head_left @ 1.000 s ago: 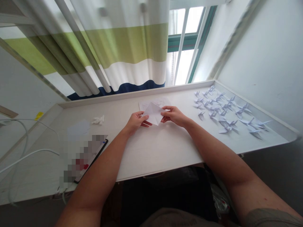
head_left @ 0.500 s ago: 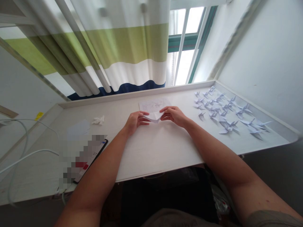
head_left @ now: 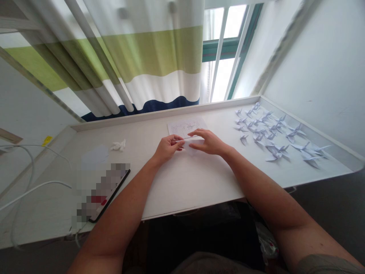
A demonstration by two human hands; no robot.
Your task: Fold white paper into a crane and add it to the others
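A small folded white paper (head_left: 190, 144) lies nearly flat on the white table (head_left: 182, 182), between my two hands. My left hand (head_left: 167, 146) pinches its left edge with curled fingers. My right hand (head_left: 207, 141) rests on top of it with fingers stretched out, pressing it down. A printed sheet (head_left: 185, 125) lies just behind the hands. Most of the folded paper is hidden under my right hand.
Several folded paper cranes (head_left: 273, 137) cover the table's right part. A crumpled white scrap (head_left: 118, 145) and a pale sheet (head_left: 94, 156) lie at the left, with a phone (head_left: 110, 194) near the front edge. White cables (head_left: 25, 190) run at far left. Curtain and window stand behind.
The paper, held up as an open flap a second ago, has been folded down and flattened onto the table. My right hand went from pinching it to pressing on it.
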